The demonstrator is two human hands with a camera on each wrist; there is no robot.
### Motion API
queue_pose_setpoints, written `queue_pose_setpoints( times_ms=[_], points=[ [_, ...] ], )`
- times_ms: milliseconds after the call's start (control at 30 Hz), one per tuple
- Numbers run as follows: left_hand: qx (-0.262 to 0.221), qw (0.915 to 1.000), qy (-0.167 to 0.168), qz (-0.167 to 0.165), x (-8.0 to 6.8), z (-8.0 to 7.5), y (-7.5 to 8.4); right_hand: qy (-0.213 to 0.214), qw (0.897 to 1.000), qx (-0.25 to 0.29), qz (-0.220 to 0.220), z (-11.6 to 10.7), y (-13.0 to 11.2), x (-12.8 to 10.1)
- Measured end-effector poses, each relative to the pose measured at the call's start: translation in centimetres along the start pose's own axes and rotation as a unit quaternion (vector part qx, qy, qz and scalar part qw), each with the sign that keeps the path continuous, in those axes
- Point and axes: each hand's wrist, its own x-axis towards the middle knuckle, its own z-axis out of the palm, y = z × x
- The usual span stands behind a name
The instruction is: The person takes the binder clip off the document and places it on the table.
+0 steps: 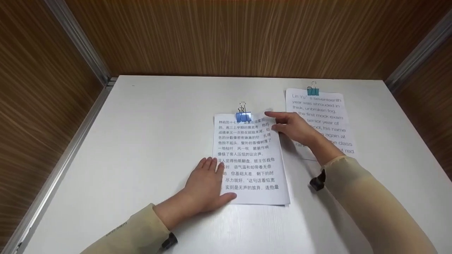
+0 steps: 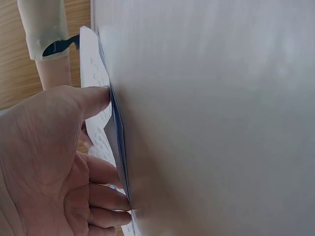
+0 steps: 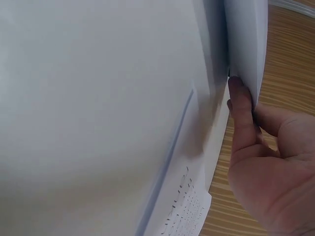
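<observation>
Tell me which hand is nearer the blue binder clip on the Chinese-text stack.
Right. The right hand has its fingertips just right of the blue binder clip; the left hand presses the stack's lower left, farther away.

The worktop (image 1: pixel 148 141) was smooth white laminate with a soft sheen that caught a pale glare near its front edge. The walls (image 1: pixel 247 35) around it were brown wood-grain panels, matt and streaked, joined at the corners by dull brushed metal strips (image 1: pixel 79 38). Both stacks of sheets (image 1: pixel 252 165) (image 1: pixel 319 106) were thin matt white paper with black print. Each binder clip (image 1: pixel 243 116) had a glossy blue body and shiny wire handles. The sleeves (image 1: pixel 367 197) were soft beige cloth.
</observation>
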Motion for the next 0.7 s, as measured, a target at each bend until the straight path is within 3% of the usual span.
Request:
queue_pose_setpoints(
  times_ms=[233,400,567,700],
  points=[
    [-0.007,0.9999,0.013,0.004,0.0,0.4,-0.2,0.030,0.998,0.048,-0.001,0.5,0.1,-0.6],
    [-0.039,0.9982,0.045,0.010,0.0,0.2,-1.0,0.033,0.995,0.086,-0.035,0.8,-0.5,-1.2],
    [-0.082,0.9891,0.121,0.018,0.7,-0.8,-1.8,0.045,0.991,0.113,-0.061,0.9,-0.7,-1.9],
    [-0.138,0.9673,0.212,0.018,2.0,-3.0,-2.4,0.059,0.988,0.125,-0.069,0.9,-0.8,-2.6]
  ],
)
